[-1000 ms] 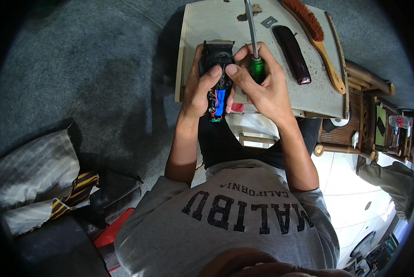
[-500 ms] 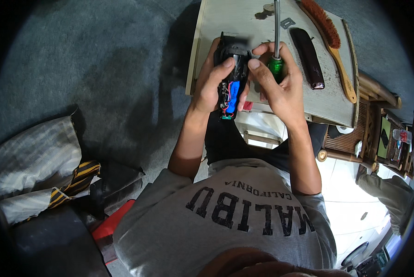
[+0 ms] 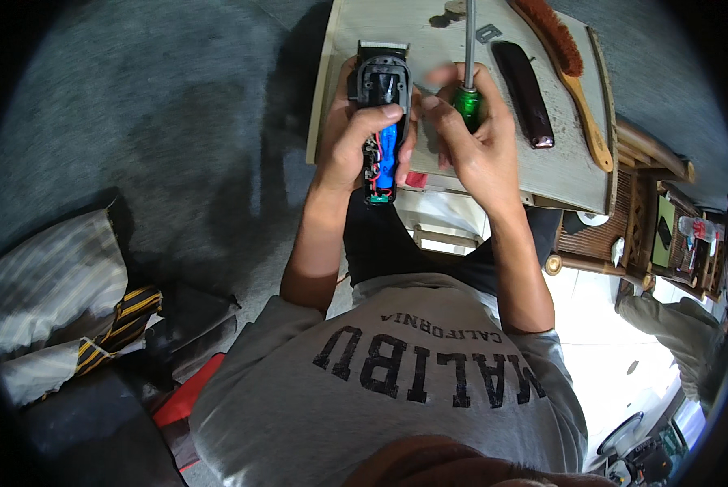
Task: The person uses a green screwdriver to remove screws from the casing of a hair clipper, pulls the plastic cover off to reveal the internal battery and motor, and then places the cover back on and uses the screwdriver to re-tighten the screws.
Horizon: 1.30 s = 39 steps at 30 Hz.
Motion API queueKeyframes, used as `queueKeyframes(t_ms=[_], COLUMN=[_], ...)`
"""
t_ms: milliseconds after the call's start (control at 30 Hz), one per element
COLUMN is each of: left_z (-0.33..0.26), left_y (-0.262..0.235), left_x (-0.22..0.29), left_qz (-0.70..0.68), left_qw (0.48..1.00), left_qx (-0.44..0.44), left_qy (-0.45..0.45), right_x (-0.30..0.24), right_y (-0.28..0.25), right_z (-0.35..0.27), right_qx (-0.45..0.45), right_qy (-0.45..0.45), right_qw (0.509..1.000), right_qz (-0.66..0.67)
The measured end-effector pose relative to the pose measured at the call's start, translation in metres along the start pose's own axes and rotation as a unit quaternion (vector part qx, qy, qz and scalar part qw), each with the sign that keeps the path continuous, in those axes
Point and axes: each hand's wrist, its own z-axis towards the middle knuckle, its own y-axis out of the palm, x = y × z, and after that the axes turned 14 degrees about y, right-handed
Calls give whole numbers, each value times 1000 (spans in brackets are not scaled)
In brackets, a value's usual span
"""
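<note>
Centrally, an opened hair clipper (image 3: 380, 130) with blue battery exposed is gripped by the left hand (image 3: 356, 138), fingers wrapped round its body, above a small pale table (image 3: 559, 162) — a green-handled screwdriver (image 3: 468, 89) is clasped upright in the right hand (image 3: 478, 146), fingers curled shut.

one opened clipper (image 3: 382, 122), one screwdriver (image 3: 468, 89), one brush (image 3: 565, 69), one dark cover (image 3: 524, 93).

Opened hair clipper (image 3: 380, 122): matt black plastic body, glossy blue cell inside, bare metal blade at the top. Screwdriver (image 3: 468, 73): smooth grey metal shaft, translucent glossy green plastic handle. Cover shell (image 3: 524, 93): dark glossy plastic. Brush (image 3: 571, 77): varnished wooden handle, coarse reddish-brown bristles. Tabletop (image 3: 559, 166): pale painted wood, worn and stained, matt. Floor (image 3: 137, 105): rough grey concrete. Shirt (image 3: 396, 381): soft grey cloth.
</note>
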Motion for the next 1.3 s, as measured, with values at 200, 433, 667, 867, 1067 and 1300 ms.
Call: queueKeyframes(t_ms=[200, 433, 667, 867, 1067, 1300], left_z=[8, 9, 8, 8, 8, 8], left_y=[0, 0, 0, -1, 2, 1], left_x=[4, -2, -4, -5, -4, -5], left_qz=[-2, -4, -4, -8, -14, -35], left_qw=[999, 1000, 1000, 999, 999, 998], left_qx=[6, 24, 24, 41, 49, 48], left_qy=[-38, -8, -10, -11, -6, -1], right_x=[0, -53, -39, -37, -34, -25], right_y=[-11, -53, -56, -44, -39, -30], right_z=[-7, -28, -7, -2, 3, 15], right_qx=[9, 267, 221, 190, 199, 168], right_qy=[-64, -35, -78, -45, -71, -73], right_qw=[989, 953, 839, 812, 812, 797], right_qz=[136, -139, -492, -551, -544, -575])
